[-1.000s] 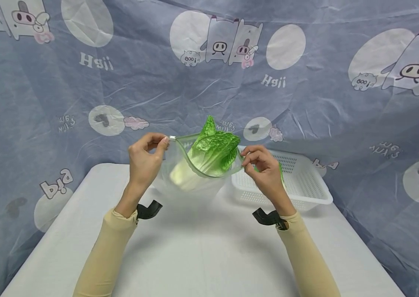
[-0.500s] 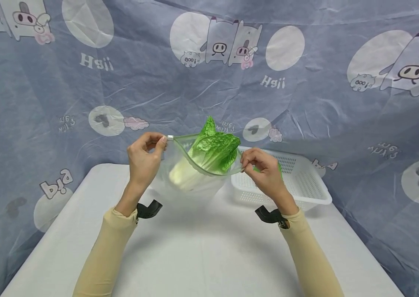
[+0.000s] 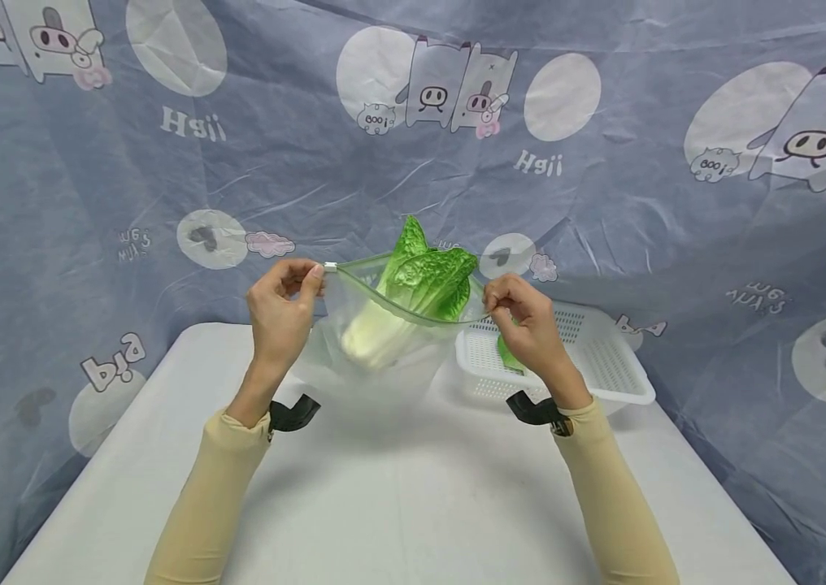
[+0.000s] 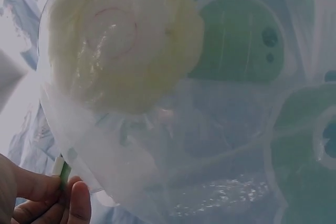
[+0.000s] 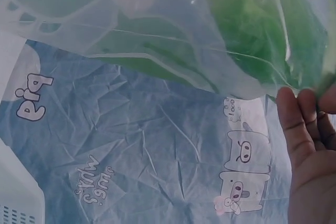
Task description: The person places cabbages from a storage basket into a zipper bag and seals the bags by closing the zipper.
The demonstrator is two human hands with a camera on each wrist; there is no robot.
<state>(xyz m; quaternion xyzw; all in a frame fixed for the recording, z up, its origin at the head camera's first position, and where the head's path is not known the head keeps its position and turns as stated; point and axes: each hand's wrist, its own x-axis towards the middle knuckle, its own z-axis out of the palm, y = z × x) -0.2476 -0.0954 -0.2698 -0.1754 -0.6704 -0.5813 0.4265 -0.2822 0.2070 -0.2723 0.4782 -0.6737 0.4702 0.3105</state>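
Note:
A translucent zip bag (image 3: 398, 357) with a green rim hangs above the table between my hands, its mouth parted. Inside it leans a head of lettuce (image 3: 428, 280), pale base low on the left, green leaves sticking out above the rim. My left hand (image 3: 281, 309) pinches the left corner of the rim at the white zip slider (image 3: 330, 266). At the right corner, my right hand (image 3: 526, 325) pinches the rim between thumb and fingers. The left wrist view shows the pale lettuce base (image 4: 121, 40) through the plastic; green leaves (image 5: 262, 19) show through it in the right wrist view.
A white perforated basket (image 3: 621, 357) stands on the table at the back right, partly behind my right hand. Something green and leafy (image 3: 508, 354) lies in it. The white table (image 3: 398, 504) ends at a patterned blue-grey cloth (image 3: 354, 179) behind.
My right hand has shifted its grip at the bag's right corner. The bag's front rim has risen and is pulled straighter, and the lettuce has moved up slightly with the bag.

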